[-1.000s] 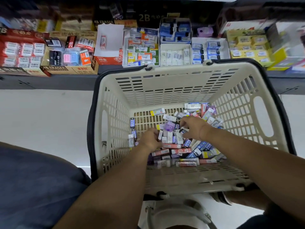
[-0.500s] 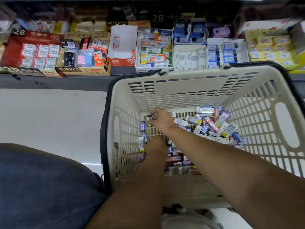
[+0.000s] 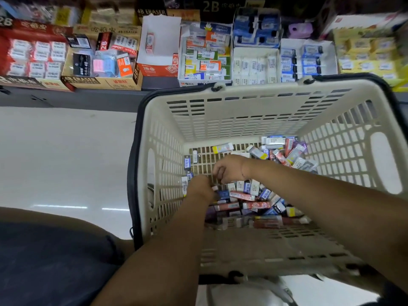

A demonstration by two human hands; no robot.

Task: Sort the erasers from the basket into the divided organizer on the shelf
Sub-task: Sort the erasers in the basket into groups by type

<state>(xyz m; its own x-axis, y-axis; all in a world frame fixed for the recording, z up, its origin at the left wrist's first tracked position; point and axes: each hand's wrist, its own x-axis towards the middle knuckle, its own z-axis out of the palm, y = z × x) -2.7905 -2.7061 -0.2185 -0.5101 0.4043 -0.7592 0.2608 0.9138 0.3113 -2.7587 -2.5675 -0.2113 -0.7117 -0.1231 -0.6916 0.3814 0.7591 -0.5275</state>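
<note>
The left hand [image 3: 199, 187] reaches down by the left wall of the basket [image 3: 159, 173], its fingers [image 3: 204, 180] curled among the loose erasers [image 3: 245, 195]; whether they grip one I cannot tell. Just beside it, the right hand [image 3: 229, 168] curls likewise, its hold hidden. The basket sits right before the divided organizer [image 3: 256, 62] on the shelf [image 3: 159, 83], probably to keep each transfer short.

Basket [image 3: 231, 120]: cream plastic, with walls and base pierced in a regular slot grid. Handle [image 3: 132, 173]: black. Erasers [image 3: 242, 195] inside: mixed white, blue, red, purple and yellow wrappers. Shelf stock: red carton [image 3: 42, 29], tan carton [image 3: 99, 81], yellow carton [image 3: 364, 51]. Floor [image 3: 66, 151]: glossy white.
</note>
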